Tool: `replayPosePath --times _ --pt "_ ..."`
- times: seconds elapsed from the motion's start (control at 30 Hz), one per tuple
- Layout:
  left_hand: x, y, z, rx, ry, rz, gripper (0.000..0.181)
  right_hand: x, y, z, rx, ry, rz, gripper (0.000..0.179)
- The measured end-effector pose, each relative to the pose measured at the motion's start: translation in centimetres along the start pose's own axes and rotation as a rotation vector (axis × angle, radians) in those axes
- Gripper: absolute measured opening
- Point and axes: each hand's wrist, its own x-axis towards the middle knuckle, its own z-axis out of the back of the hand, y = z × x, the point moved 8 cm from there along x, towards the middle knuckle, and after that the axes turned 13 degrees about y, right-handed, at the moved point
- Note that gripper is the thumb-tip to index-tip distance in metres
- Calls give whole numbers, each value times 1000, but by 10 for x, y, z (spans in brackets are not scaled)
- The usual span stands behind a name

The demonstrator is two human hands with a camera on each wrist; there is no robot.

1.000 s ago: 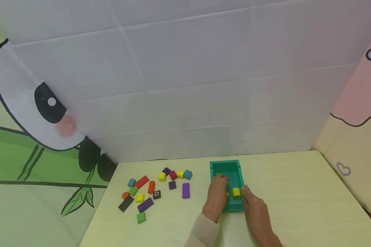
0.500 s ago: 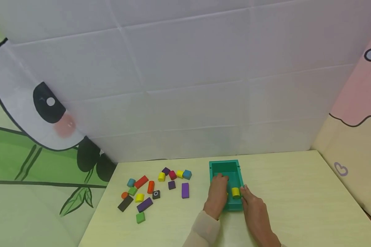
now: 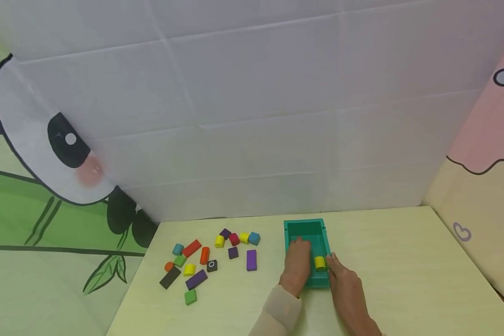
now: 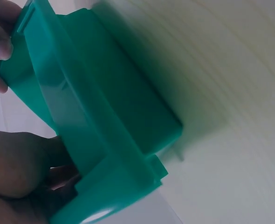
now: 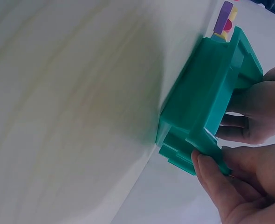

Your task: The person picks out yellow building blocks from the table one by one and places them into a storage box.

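Note:
A teal-green plastic box (image 3: pixel 318 282) with an open top stands on the table in the head view. My left hand (image 3: pixel 296 263) reaches down into its left half, and its fingertips are hidden by the hand and the box wall. Whether those fingers hold anything I cannot tell. On the right side my right hand (image 3: pixel 348 288) pinches the box rim between thumb and fingers, as the right wrist view shows. A yellow cylinder block (image 3: pixel 320 263) lies inside the box near that right wall. The left wrist view has the box's outer side (image 4: pixel 123 88) up close.
Several coloured blocks lie scattered on the left of the table (image 3: pixel 403 261), among them a purple block (image 3: pixel 251 260), a blue cube (image 3: pixel 254 238), a red block (image 3: pixel 192 248) and a green cube (image 3: pixel 191 297). A pale cloth wall (image 3: pixel 252 149) rises behind the table.
A bit of yellow that showed beside my left hand inside the box is now hidden. The left hand has shifted slightly; the right hand and box stay in place.

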Motion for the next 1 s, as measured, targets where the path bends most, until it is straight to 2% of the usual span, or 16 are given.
replayPosePath --times 0.27,0.73,0.9,1.0 --pt "1 -3 -3 2 50 25 26 -1 2 1 -1 14 2 42" --pt "5 -3 0 -43 27 27 9 -3 4 5 -8 -15 11 41" --pt "6 0 -3 -94 46 46 5 -3 3 3 -4 -12 4 42" --pt "7 -1 -3 -96 57 44 4 -2 4 4 -6 -27 20 42"
